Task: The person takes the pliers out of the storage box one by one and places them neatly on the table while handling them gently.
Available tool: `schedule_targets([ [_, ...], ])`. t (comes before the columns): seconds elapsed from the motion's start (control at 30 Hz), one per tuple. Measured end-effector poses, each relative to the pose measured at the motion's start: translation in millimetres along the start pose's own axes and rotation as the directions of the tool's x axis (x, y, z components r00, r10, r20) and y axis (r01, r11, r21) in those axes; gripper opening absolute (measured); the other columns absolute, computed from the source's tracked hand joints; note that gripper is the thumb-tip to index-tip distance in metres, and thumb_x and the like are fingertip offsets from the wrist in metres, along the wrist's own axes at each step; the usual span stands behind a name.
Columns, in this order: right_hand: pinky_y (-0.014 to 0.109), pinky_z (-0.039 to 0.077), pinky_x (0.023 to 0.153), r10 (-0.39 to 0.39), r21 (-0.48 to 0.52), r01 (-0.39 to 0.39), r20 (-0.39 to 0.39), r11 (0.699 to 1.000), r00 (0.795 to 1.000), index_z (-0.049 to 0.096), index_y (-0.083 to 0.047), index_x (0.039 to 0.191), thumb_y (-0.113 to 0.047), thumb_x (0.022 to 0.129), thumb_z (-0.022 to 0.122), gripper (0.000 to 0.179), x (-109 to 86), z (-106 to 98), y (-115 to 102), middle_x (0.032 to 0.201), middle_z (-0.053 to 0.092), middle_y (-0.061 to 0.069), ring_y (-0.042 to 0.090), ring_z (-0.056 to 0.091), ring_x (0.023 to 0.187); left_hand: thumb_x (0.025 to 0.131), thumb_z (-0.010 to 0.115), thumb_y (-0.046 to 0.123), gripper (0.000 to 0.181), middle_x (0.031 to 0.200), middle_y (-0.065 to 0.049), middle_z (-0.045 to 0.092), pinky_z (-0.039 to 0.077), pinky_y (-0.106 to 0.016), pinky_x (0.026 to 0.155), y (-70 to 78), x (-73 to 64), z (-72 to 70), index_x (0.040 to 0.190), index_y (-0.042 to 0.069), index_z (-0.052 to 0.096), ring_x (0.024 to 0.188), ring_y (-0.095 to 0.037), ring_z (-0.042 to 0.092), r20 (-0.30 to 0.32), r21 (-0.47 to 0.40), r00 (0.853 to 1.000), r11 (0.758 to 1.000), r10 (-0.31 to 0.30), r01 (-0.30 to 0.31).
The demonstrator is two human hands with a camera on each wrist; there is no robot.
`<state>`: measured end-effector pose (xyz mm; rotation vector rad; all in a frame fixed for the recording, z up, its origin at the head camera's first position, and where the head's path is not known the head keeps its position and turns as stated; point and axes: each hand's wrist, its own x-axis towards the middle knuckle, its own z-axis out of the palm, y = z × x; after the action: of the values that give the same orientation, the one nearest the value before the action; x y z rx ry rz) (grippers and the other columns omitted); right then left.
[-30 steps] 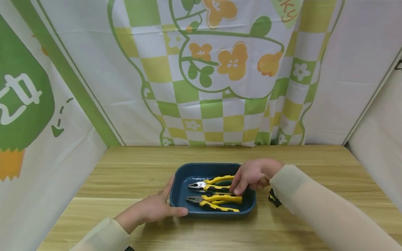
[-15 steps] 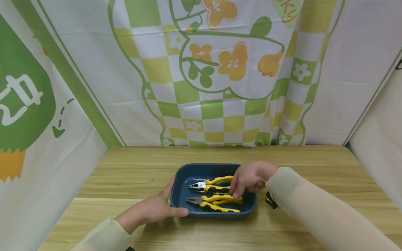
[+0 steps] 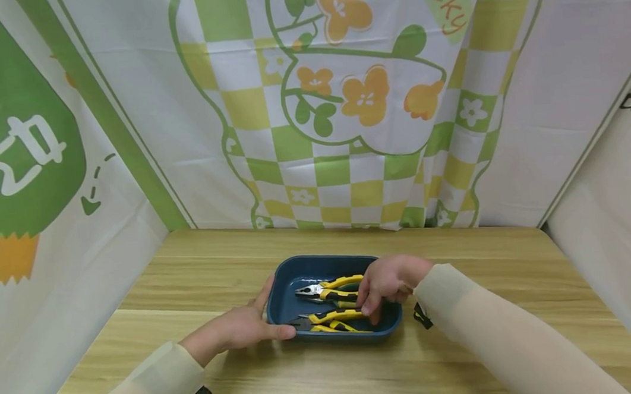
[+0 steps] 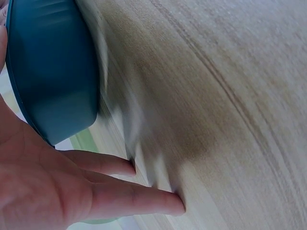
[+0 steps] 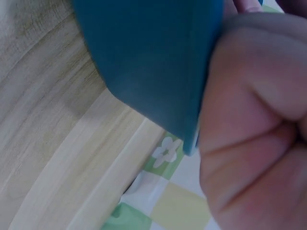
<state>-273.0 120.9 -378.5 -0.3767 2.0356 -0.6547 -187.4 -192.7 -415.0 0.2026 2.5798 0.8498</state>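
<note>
A dark blue rectangular bin (image 3: 298,266) holds several pliers with yellow-and-black handles. The rear pliers (image 3: 339,295) point their silver jaws left. My right hand (image 3: 388,278) reaches over the bin's right end and pinches a handle of the front pliers (image 3: 335,316), whose dark head lies near the front wall. My left hand (image 3: 241,327) rests at the bin's left end, thumb on the front rim. In the left wrist view, two straight fingers (image 4: 139,199) extend beside the bin wall (image 4: 57,72). The right wrist view shows my palm (image 5: 254,124) against the bin's rim, fingertips hidden.
The bin stands on a wood-grain table (image 3: 217,256). Behind it hangs a green-and-yellow checked cloth (image 3: 330,172) with flowers, reaching the table's back edge. White printed cloth walls (image 3: 130,230) flank both sides.
The front pliers have tilted and shifted toward the front wall, with their handles now overlapping that wall. My right hand has moved slightly left and down; the left hand stays put.
</note>
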Motion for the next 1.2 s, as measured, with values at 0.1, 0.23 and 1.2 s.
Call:
schedule_targets([
  [0.1,0.023,0.024,0.043,0.002,-0.047,-0.004,-0.027,0.999,1.0,0.072,-0.016,0.104,-0.017,0.092,0.073,0.013,0.4,2.8,-2.4,0.087,0.075,0.006,0.009,0.03,0.043,0.076,0.078,0.063,0.127,0.151,-0.04,0.025,0.034,-0.065,0.101,0.5,-0.2,-0.3,0.16,0.027,-0.009,0.124,-0.054,0.046,-0.001,0.001,1.0,1.0,0.0,0.0],
  [0.23,0.026,0.031,0.051,-0.024,-0.116,0.017,-0.061,0.993,0.998,0.072,-0.015,0.099,-0.015,0.091,0.074,0.008,1.1,7.4,-5.3,0.085,0.075,0.002,0.012,0.048,0.06,0.075,0.078,0.064,0.128,0.151,-0.039,0.025,0.034,-0.064,0.102,-0.2,0.2,0.0,0.16,0.027,-0.01,0.125,-0.054,0.045,-0.002,-0.005,1.0,1.0,0.0,0.0],
  [1.2,0.021,0.025,0.042,-0.095,-0.012,0.095,-0.065,0.995,0.993,0.073,-0.01,0.107,-0.009,0.097,0.065,0.013,-1.4,7.9,2.5,0.083,0.075,0.009,0.007,0.029,0.042,0.074,0.078,0.065,0.129,0.151,-0.04,0.025,0.031,-0.064,0.104,-1.1,1.2,0.7,0.16,0.027,-0.009,0.128,-0.054,0.042,-0.001,-0.01,1.0,1.0,0.0,0.0],
])
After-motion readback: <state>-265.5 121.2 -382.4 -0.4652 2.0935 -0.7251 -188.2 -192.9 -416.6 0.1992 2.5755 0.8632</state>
